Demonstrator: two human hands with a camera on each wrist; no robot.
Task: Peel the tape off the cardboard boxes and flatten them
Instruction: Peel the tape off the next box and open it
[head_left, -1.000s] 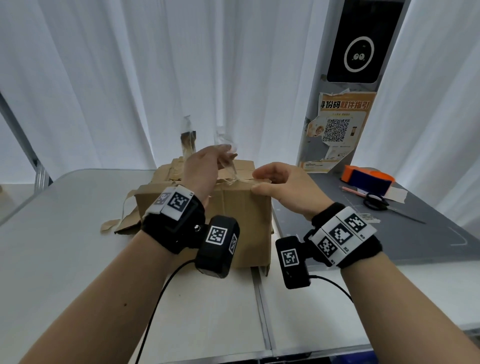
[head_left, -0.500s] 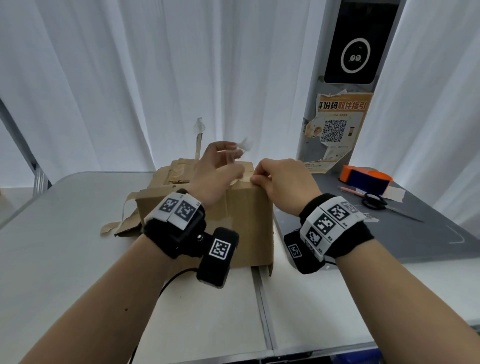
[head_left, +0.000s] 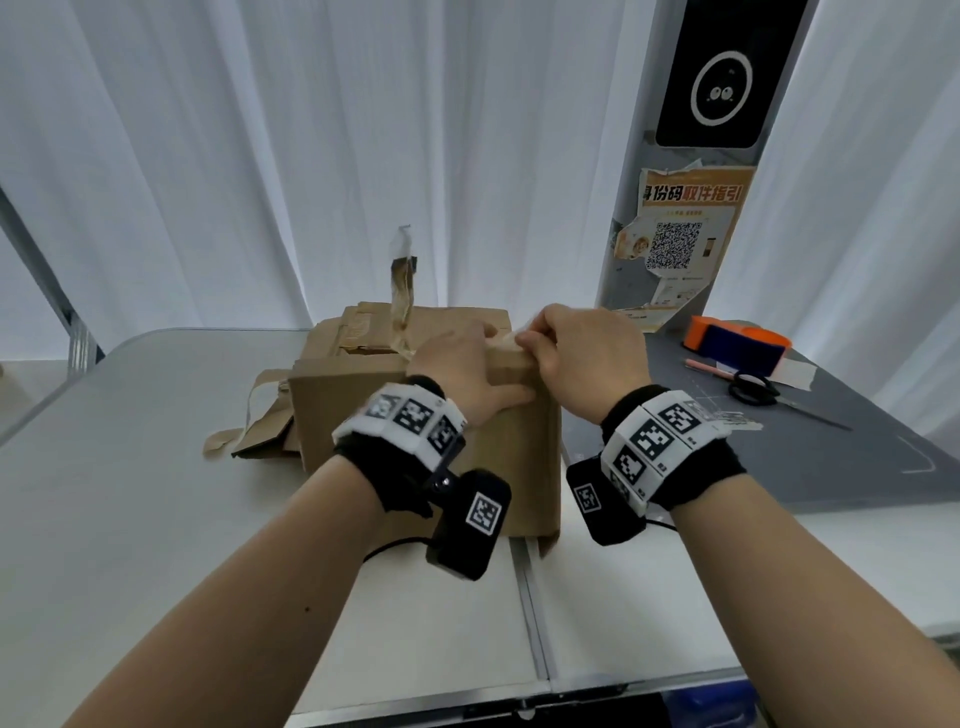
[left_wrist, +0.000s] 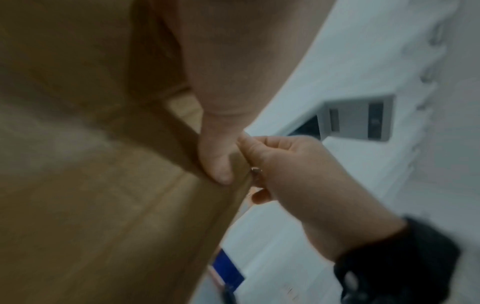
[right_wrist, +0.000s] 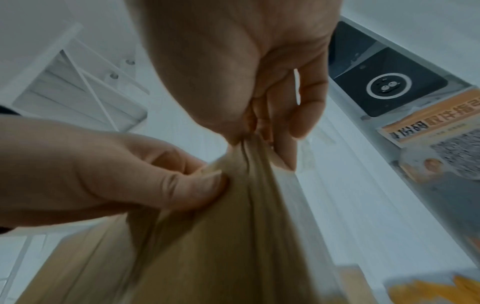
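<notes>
The left hand (head_left: 470, 366) has come down from the air and now grips the top right corner of the box (head_left: 431, 415), thumb on the front. The right hand (head_left: 582, 358) pinches tape (right_wrist: 249, 152) at that same corner. I think a new strip is about to be pulled. One peeled strip (head_left: 402, 291) stands up at the box's back.
</notes>
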